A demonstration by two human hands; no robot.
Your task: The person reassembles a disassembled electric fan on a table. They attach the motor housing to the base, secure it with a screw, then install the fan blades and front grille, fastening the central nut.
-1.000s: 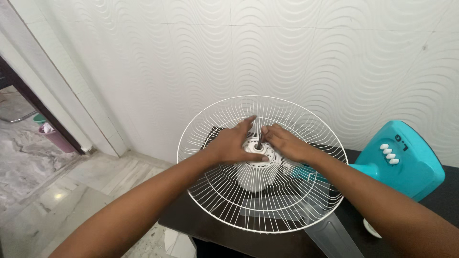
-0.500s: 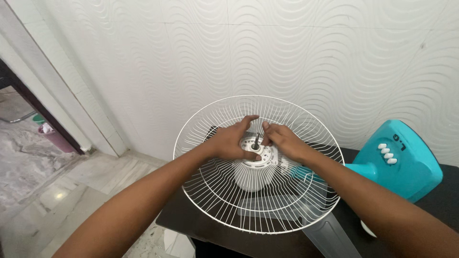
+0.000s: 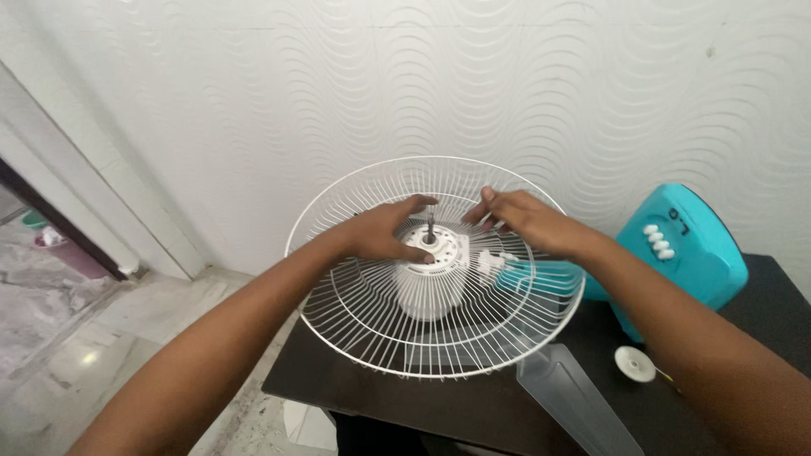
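A white wire fan guard [image 3: 380, 338] lies dish-like over a white motor housing [image 3: 429, 287], with a dark metal shaft [image 3: 431, 225] sticking up at its centre. My left hand [image 3: 384, 230] rests on the guard's hub beside the shaft, fingers spread and touching the white centre plate. Just right of the shaft, my right hand [image 3: 528, 221] hovers over the wires with its fingers apart and nothing in them. The teal fan base [image 3: 684, 257] with white buttons lies on its side at the right.
All of it sits on a dark table [image 3: 473, 405] against a white wavy-patterned wall. A translucent fan blade [image 3: 574, 401] and a small white round cap [image 3: 634, 364] lie near the table's front right. Marble floor and a doorway are at the left.
My right hand has lifted off the hub and moved right, away from the shaft. The left hand stays on the hub. The view has shifted slightly.
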